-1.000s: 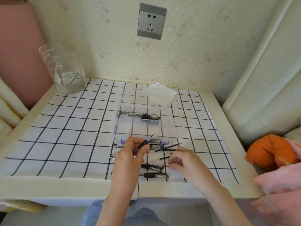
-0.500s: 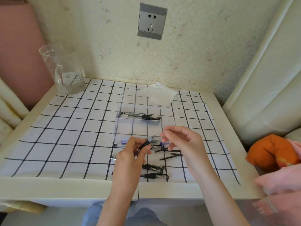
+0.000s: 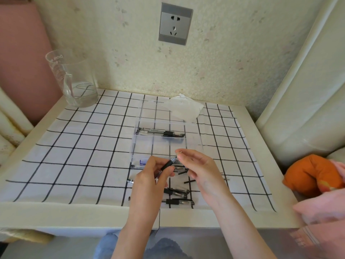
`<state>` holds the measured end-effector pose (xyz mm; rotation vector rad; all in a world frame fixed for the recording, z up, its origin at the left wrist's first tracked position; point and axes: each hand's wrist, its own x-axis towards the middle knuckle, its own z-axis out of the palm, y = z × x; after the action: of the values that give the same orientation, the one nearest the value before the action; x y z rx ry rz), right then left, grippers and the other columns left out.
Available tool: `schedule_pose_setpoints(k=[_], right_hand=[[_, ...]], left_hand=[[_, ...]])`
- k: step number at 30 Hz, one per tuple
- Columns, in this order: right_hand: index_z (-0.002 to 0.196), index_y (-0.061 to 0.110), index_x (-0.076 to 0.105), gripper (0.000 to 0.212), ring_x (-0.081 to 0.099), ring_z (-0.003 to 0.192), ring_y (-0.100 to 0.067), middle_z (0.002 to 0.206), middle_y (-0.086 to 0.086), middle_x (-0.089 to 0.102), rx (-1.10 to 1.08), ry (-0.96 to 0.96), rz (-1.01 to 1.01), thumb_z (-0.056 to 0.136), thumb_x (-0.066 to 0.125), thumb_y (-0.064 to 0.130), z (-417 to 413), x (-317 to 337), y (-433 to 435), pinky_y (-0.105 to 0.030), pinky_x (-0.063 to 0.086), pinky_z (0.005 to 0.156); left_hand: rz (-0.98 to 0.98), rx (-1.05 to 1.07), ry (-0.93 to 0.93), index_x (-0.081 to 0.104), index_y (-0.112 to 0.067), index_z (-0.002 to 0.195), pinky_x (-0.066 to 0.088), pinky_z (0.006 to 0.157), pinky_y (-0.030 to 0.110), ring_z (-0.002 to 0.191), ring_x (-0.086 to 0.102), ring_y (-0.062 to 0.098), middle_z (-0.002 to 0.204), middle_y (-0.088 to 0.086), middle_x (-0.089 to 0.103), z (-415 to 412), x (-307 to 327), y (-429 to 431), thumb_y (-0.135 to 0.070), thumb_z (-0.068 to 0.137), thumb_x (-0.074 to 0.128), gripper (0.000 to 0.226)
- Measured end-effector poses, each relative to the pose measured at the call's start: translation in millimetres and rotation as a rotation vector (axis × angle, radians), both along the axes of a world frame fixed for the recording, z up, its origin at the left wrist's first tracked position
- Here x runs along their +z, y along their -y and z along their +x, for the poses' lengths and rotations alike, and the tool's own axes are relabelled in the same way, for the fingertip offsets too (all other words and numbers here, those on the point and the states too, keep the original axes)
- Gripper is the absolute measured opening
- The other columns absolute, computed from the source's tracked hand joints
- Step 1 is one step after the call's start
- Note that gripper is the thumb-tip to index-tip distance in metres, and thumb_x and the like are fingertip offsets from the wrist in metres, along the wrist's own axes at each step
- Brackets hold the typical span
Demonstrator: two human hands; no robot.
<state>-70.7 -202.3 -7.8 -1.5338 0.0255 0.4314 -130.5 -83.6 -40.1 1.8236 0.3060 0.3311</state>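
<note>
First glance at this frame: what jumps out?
Two hands at near centre: the left hand grips a black pen, and the right hand pinches at its tip. Behind them sits a clear box with pens inside; a glass jug stands at the far left corner of the table.

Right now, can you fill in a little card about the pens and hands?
Left hand: grips a black pen, tip up
Right hand: fingers pinch at the pen's tip
Clear plastic box: pens inside
Checked cloth: loose pens near the hands
Back left: measuring jug with some water
</note>
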Motion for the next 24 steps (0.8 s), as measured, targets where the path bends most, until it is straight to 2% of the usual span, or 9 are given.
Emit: schedule_pose_setpoints(k=[4, 7, 10, 13, 15, 17, 20, 22, 24], right_hand=[[0.085, 0.023, 0.074, 0.018, 0.057, 0.072, 0.001, 0.084, 0.007, 0.071, 0.032, -0.013, -0.033, 0.071, 0.074, 0.035, -2.8, -4.5, -1.5, -0.019, 0.033, 0.056], [0.077, 0.023, 0.071, 0.007, 0.055, 0.066, 0.001, 0.074, 0.01, 0.068, 0.048, -0.009, -0.05, 0.076, 0.073, 0.03, -3.6, -6.0, -2.8, -0.02, 0.033, 0.057], [0.079, 0.019, 0.067, 0.024, 0.049, 0.06, -0.003, 0.065, 0.013, 0.062, 0.055, -0.004, -0.076, 0.07, 0.074, 0.041, -4.1, -5.3, -3.4, -0.02, 0.033, 0.053], [0.103, 0.022, 0.066, 0.05, 0.049, 0.068, -0.007, 0.079, 0.012, 0.06, 0.062, -0.001, -0.001, 0.065, 0.068, 0.054, -2.9, -5.4, -0.2, -0.021, 0.034, 0.051], [0.11, 0.025, 0.067, 0.046, 0.05, 0.069, -0.005, 0.079, 0.013, 0.06, 0.092, 0.008, 0.043, 0.07, 0.067, 0.047, -2.4, -6.2, 2.6, -0.02, 0.032, 0.052], [0.1, 0.021, 0.072, 0.038, 0.052, 0.063, 0.0, 0.071, 0.015, 0.063, 0.101, -0.005, 0.014, 0.068, 0.07, 0.041, -4.0, -5.5, 2.7, -0.015, 0.033, 0.052], [0.085, 0.014, 0.069, 0.04, 0.048, 0.052, -0.001, 0.058, 0.013, 0.057, 0.043, -0.036, -0.011, 0.059, 0.076, 0.043, -4.7, -6.7, -1.5, -0.009, 0.033, 0.043], [0.087, 0.014, 0.067, 0.048, 0.047, 0.055, -0.007, 0.062, 0.009, 0.056, 0.006, -0.035, 0.032, 0.054, 0.077, 0.047, -4.2, -7.8, -2.8, -0.013, 0.031, 0.041], [0.096, 0.015, 0.069, 0.047, 0.047, 0.059, -0.008, 0.07, 0.008, 0.058, 0.009, -0.028, 0.114, 0.059, 0.076, 0.044, -4.2, -8.3, -1.9, -0.017, 0.029, 0.043]], left_hand=[[0.009, -0.005, 0.007, 0.054, -0.035, 0.086, 0.047, 0.055, 0.014, 0.056, 0.058, 0.003, 0.068, -0.014, 0.067, -0.1, 0.7, 0.1, -0.026, 0.086, 0.06, 0.012], [0.019, -0.004, 0.012, 0.054, -0.034, 0.087, 0.047, 0.055, 0.013, 0.057, 0.058, 0.003, 0.068, -0.016, 0.067, -0.9, 0.5, 0.1, -0.026, 0.086, 0.06, 0.009], [0.014, -0.014, 0.021, 0.055, -0.032, 0.088, 0.045, 0.055, 0.012, 0.057, 0.058, 0.003, 0.069, -0.016, 0.067, -1.1, 0.9, 0.9, -0.024, 0.086, 0.06, 0.01], [0.0, -0.02, 0.022, 0.055, -0.032, 0.087, 0.045, 0.055, 0.012, 0.056, 0.057, 0.004, 0.072, -0.017, 0.067, -0.4, 1.3, 1.1, -0.023, 0.086, 0.06, 0.011], [-0.006, -0.019, 0.023, 0.055, -0.031, 0.088, 0.045, 0.056, 0.012, 0.056, 0.057, 0.005, 0.073, -0.018, 0.067, 0.0, 1.4, 1.2, -0.023, 0.086, 0.06, 0.009], [-0.018, -0.019, 0.025, 0.056, -0.031, 0.088, 0.045, 0.056, 0.012, 0.058, 0.058, 0.004, 0.074, -0.019, 0.067, 0.2, 2.0, 1.5, -0.024, 0.086, 0.06, 0.008], [-0.008, -0.019, 0.04, 0.056, -0.03, 0.089, 0.047, 0.057, 0.014, 0.058, 0.058, 0.002, 0.071, -0.016, 0.067, 0.1, 1.7, 2.5, -0.024, 0.086, 0.06, 0.008], [-0.001, -0.011, 0.033, 0.056, -0.029, 0.089, 0.051, 0.06, 0.023, 0.057, 0.058, 0.005, 0.07, -0.012, 0.067, 0.5, 1.2, 3.2, -0.025, 0.086, 0.06, 0.007], [-0.004, -0.004, 0.023, 0.056, -0.029, 0.089, 0.052, 0.061, 0.029, 0.056, 0.057, 0.007, 0.07, -0.01, 0.067, 1.4, 0.7, 3.1, -0.026, 0.086, 0.06, 0.006]])
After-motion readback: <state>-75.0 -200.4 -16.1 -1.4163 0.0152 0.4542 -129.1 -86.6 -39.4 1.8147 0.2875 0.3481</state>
